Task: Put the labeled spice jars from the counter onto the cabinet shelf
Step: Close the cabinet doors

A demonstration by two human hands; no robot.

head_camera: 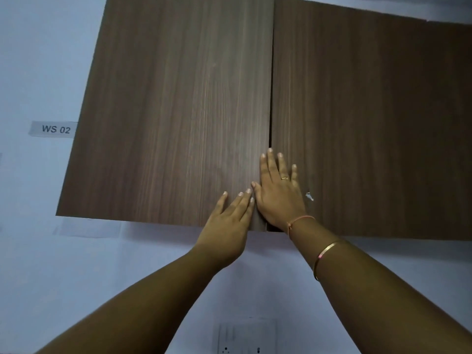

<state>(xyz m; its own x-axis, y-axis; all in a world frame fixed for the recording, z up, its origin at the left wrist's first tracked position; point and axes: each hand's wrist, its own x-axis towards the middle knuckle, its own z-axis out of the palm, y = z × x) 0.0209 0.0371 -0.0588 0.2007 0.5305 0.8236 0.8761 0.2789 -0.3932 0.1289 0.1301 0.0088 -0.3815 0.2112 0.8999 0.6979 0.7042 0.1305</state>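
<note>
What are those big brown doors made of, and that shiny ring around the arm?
The cabinet doors look like wood-grain laminate, matt: fine straight brown streaks, though real wood is possible. The bangle on the right arm looks like polished golden metal: it glints.

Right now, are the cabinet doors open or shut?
Shut, or nearly so: the left door and right door meet at a thin seam, left hand and right hand flat on them. No shelf shows.

Both cabinet doors, the left door (168,111) and the right door (370,129), are showing a matt, smooth brown wood-grain laminate; the right one is showing a small pale chip (309,196). The wall (33,60) is looking smooth and matt. A thin metal bangle (322,256) is glinting; the switch plate (245,335) is looking like glossy plastic.
</note>
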